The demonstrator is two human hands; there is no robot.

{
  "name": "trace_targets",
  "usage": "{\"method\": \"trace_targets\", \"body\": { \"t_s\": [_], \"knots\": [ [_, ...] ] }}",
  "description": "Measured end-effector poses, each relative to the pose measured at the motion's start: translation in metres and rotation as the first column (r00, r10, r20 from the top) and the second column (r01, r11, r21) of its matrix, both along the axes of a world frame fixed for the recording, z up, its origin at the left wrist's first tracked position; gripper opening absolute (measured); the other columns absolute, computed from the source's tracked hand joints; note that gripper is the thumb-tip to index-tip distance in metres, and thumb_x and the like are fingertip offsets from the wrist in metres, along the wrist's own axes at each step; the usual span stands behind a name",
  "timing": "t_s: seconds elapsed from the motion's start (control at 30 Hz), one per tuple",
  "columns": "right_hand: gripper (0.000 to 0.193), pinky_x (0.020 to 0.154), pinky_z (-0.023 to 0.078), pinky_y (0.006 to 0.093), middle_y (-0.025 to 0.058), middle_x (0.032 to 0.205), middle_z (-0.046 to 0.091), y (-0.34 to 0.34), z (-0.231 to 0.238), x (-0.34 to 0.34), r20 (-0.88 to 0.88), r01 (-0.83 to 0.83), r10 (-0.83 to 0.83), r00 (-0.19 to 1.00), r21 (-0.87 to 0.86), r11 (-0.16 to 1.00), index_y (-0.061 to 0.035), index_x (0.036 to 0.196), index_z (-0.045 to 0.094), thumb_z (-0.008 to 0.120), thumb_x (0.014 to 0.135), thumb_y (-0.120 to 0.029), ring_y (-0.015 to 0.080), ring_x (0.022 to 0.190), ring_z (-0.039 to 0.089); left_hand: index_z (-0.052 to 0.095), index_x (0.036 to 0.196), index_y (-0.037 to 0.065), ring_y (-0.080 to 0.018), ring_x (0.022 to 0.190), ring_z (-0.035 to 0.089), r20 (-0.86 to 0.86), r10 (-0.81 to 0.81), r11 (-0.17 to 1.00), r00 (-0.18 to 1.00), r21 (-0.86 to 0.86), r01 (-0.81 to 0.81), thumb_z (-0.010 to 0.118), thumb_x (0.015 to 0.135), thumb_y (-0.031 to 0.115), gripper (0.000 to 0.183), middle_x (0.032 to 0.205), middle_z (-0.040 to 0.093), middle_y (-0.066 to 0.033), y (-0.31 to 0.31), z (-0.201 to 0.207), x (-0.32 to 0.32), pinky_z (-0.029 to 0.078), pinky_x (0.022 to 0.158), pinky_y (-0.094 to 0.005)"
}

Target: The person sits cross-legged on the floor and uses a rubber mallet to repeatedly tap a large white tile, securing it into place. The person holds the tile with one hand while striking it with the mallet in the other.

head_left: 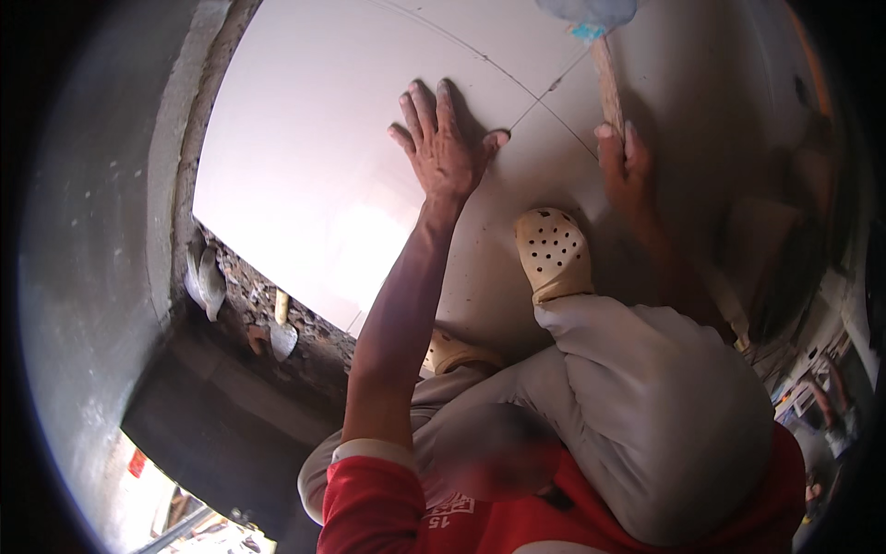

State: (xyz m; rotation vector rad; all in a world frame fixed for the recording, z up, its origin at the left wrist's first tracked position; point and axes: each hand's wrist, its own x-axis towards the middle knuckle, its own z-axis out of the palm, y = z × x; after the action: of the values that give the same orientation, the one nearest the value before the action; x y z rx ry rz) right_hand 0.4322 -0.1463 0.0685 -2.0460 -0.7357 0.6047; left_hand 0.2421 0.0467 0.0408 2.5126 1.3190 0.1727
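My left hand (446, 157) lies flat with fingers spread on a large, pale, glossy floor tile (314, 138). Its thumb reaches toward the joint lines between tiles. My right hand (629, 175) is closed around the wooden handle (608, 83) of a mallet. The mallet's greyish-white head (591, 11) has a turquoise patch where the handle joins it, and the top of the picture cuts it off. Beyond my left hand, dark joint lines cross on the tiles.
Rough rubble bed (242, 282) borders the tile's edge, with a small trowel (283, 334) on it and a greyish, folded-looking object (205, 280) nearby. A grey wall (92, 212) rises at left. My cream perforated clog (554, 249) rests on the tiles. Blurred clutter lies at far right.
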Motion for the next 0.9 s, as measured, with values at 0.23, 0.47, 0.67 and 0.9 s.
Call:
{"method": "trace_targets", "body": {
  "t_s": [0.23, 0.47, 0.67, 0.9],
  "knots": [
    [0.04, 0.065, 0.048, 0.0387, 0.0168, 0.076, 0.057, 0.01, -0.017, -0.04, 0.255, -0.322, 0.316, 0.914, -0.015, 0.946, 0.0063, 0.11, 0.064, 0.061, 0.11, -0.034, 0.0246, 0.07, 0.058, 0.048, 0.148, 0.013, -0.0479, 0.152, 0.033, -0.128, 0.198, 0.979, 0.972, -0.026, -0.203, 0.092, 0.07, 0.047, 0.096, 0.159, 0.039, -0.0256, -0.028, 0.024, -0.093, 0.032, 0.113, -0.0748],
    [0.04, 0.07, 0.051, 0.0418, 0.0163, 0.087, 0.066, 0.081, 0.044, -0.019, 0.051, -0.358, 0.356, 0.933, 0.061, 0.932, 0.0018, 0.125, 0.066, 0.061, 0.109, -0.035, 0.0252, 0.07, 0.059, 0.045, 0.154, 0.014, -0.0499, 0.158, 0.025, -0.156, 0.25, 0.962, 0.956, -0.073, -0.264, 0.091, 0.071, 0.043, 0.1, 0.167, 0.032, -0.0262, -0.026, 0.02, -0.1, 0.031, 0.111, -0.0799],
    [0.037, 0.064, 0.048, 0.0319, 0.0093, 0.085, 0.06, 0.087, 0.022, 0.001, 0.55, -0.267, 0.102, 0.829, 0.229, 0.936, 0.003, 0.119, 0.063, 0.059, 0.11, -0.033, 0.0196, 0.074, 0.059, 0.036, 0.162, 0.017, -0.0499, 0.16, 0.02, -0.123, 0.269, 0.957, 0.955, -0.08, -0.279, 0.088, 0.077, 0.05, 0.104, 0.171, 0.027, -0.0227, -0.031, 0.021, -0.102, 0.026, 0.117, -0.0823],
    [0.043, 0.085, 0.058, 0.0451, 0.0291, 0.105, 0.073, 0.07, 0.03, -0.024, 0.357, -0.502, 0.572, 0.738, -0.275, 0.82, 0.0116, 0.13, 0.06, 0.062, 0.108, -0.026, 0.0384, 0.096, 0.074, 0.022, 0.172, 0.025, -0.0432, 0.166, 0.0, -0.229, 0.254, 0.888, 0.94, -0.331, -0.32, 0.091, 0.074, 0.06, 0.125, 0.18, 0.009, -0.0161, -0.022, 0.023, -0.099, 0.008, 0.127, -0.0785]
  ]
}}
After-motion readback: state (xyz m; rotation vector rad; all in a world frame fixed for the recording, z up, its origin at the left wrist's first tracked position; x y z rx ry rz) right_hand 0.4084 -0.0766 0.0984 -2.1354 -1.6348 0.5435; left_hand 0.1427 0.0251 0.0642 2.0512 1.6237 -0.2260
